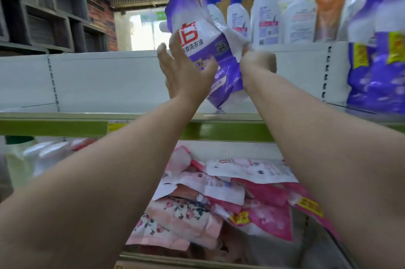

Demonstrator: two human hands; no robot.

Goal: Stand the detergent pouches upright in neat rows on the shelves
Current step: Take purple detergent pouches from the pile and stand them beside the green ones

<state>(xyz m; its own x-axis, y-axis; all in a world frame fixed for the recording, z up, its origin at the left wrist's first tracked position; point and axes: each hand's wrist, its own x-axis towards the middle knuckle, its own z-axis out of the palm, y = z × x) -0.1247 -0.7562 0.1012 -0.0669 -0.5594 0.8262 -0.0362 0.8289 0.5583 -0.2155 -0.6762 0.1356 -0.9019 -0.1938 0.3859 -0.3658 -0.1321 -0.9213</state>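
Observation:
A purple and white detergent pouch (201, 34) stands tilted on the middle shelf (92, 113), its bottom corner touching the shelf board. My left hand (184, 71) lies flat against its left face with straight fingers. My right hand (258, 62) grips the pouch's right edge in a closed fist. More purple pouches (377, 67) stand upright at the right end of the same shelf. A heap of pink pouches (219, 200) lies flat and jumbled on the shelf below.
White pump bottles (265, 16) with blue caps line the upper shelf behind the pouch, next to an orange pouch (328, 16). The shelf has a green front strip (52, 127). White bottles (46, 154) lie at the lower left. Dark shelving (43, 9) stands at far left.

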